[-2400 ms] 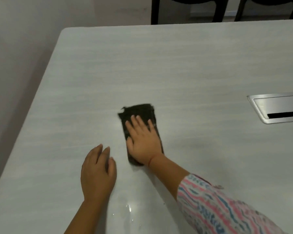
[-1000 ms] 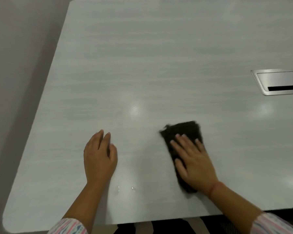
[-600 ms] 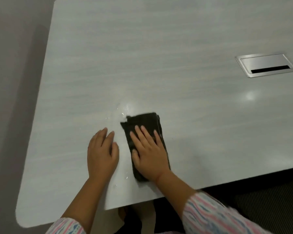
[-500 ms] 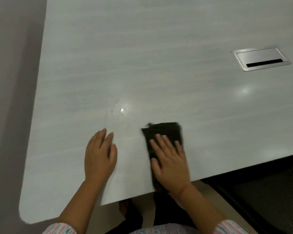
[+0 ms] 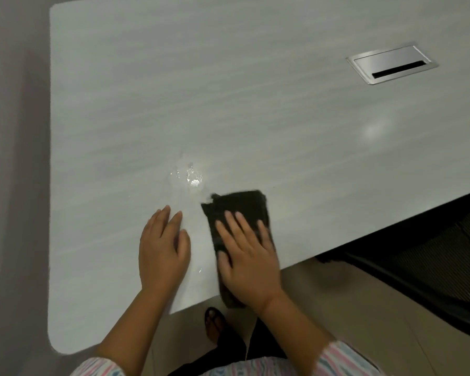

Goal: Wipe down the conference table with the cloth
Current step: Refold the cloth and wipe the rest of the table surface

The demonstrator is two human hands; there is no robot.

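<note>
A dark folded cloth (image 5: 238, 206) lies flat on the pale grey conference table (image 5: 228, 90), close to its near edge. My right hand (image 5: 248, 260) presses palm-down on the cloth with fingers spread, covering its lower half. My left hand (image 5: 162, 249) rests flat on the bare tabletop just left of the cloth, holding nothing. A small patch of wet droplets (image 5: 189, 177) glistens on the table above and between the two hands.
A metal cable hatch (image 5: 392, 64) with a dark slot is set into the table at the far right. The table's rounded corner (image 5: 57, 346) is at lower left beside a wall. A dark chair (image 5: 432, 270) stands under the right edge. A sandalled foot (image 5: 214, 322) shows below.
My right hand has slid the cloth back and forth beside the left hand, ending right of the droplets near the table's edge. The left hand has stayed planted. The view has tilted.
</note>
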